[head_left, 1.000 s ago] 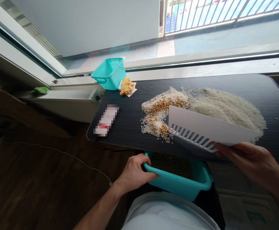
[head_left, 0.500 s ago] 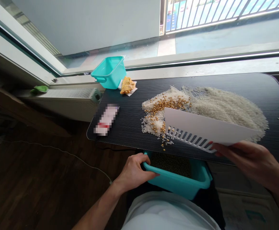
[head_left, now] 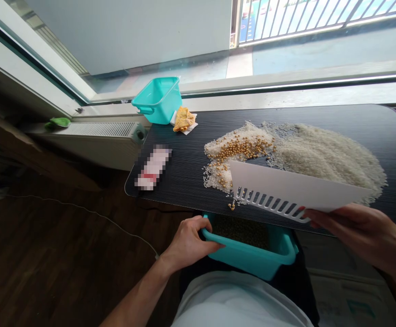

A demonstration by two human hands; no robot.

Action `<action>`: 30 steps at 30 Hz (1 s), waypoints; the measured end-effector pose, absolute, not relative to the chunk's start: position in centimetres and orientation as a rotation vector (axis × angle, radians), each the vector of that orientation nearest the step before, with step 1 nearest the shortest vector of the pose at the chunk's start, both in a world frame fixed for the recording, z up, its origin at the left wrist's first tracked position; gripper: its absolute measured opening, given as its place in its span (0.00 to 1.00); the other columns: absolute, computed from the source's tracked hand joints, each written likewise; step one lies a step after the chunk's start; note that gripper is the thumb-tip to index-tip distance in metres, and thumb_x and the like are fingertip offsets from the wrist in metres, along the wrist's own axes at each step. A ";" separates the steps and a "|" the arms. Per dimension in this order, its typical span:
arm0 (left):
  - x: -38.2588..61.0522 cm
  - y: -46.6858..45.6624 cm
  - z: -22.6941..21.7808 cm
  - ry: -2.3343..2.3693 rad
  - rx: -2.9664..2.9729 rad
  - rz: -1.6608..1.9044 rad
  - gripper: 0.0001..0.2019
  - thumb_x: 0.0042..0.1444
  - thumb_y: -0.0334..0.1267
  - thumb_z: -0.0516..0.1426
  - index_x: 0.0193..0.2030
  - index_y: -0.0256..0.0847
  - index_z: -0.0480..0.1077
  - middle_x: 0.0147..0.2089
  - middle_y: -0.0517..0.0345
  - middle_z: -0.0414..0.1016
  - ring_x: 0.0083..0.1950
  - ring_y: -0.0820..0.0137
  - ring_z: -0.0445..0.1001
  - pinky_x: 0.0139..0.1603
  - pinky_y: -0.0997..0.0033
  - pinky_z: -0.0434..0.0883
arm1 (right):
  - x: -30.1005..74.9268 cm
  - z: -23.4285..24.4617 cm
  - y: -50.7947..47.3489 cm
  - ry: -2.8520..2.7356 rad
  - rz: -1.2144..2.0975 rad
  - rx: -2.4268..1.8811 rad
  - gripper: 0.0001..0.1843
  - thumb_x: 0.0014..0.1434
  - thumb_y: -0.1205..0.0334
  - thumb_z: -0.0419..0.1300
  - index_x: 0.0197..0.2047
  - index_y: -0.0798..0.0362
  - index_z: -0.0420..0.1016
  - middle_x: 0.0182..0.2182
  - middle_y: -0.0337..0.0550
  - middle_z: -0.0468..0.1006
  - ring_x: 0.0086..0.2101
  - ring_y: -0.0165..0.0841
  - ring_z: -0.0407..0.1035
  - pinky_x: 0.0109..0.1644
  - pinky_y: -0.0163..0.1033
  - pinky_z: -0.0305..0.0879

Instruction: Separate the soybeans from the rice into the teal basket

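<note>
My left hand [head_left: 193, 240] grips the near left rim of a teal plastic bin [head_left: 245, 256], which sits below the table edge with small dark grains inside. My right hand [head_left: 347, 227] is closed on the right end of a flat white plastic piece [head_left: 296, 184] with a row of slots along its lower edge. The slotted piece is held tilted over the front of the table. Behind its left end lie yellow, bead-like beans [head_left: 243, 146] on white rice [head_left: 214, 177]. A larger pile of rice [head_left: 327, 150] spreads out to the right.
On the black table [head_left: 184, 181], a blurred pinkish pack [head_left: 154, 168] lies at the left. A second teal bin [head_left: 160, 102] and a crumpled yellow cloth [head_left: 184, 119] stand at the far left corner. A window sill [head_left: 286, 97] borders the back; a radiator [head_left: 105, 130] is left.
My right hand has drawn the slotted white piece slightly toward the table's front edge. Some beans behind it are more exposed. My left hand stays on the bin's rim.
</note>
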State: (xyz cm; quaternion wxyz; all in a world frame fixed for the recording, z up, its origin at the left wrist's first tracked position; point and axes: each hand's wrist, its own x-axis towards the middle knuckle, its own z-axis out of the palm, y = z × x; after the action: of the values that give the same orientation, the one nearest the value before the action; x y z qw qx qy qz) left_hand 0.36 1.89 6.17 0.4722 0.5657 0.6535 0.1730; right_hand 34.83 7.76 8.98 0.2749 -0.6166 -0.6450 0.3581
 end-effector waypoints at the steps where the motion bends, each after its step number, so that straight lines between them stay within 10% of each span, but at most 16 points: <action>1: 0.3 1.9 6.1 1.600 1.390 0.427 0.14 0.42 0.36 0.70 0.23 0.40 0.67 0.27 0.67 0.64 0.31 0.74 0.63 0.32 0.72 0.57 | 35.1 9.0 7.6 -1.715 0.946 -1.683 0.39 0.40 0.17 0.64 0.24 0.47 0.88 0.22 0.48 0.86 0.22 0.41 0.79 0.25 0.41 0.79; 30: 0.1 2.0 6.4 1.630 1.389 0.404 0.15 0.42 0.38 0.70 0.24 0.40 0.68 0.26 0.68 0.63 0.31 0.75 0.62 0.33 0.72 0.57 | 34.4 8.7 6.9 -1.822 1.058 -1.562 0.34 0.48 0.22 0.65 0.28 0.47 0.90 0.25 0.47 0.87 0.25 0.42 0.80 0.28 0.41 0.80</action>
State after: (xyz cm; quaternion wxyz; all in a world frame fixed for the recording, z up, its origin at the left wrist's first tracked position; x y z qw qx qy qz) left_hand 0.11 2.04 6.39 0.4626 0.5649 0.6632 0.1645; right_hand 34.40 6.91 8.68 0.2562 -0.5757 -0.6715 0.3900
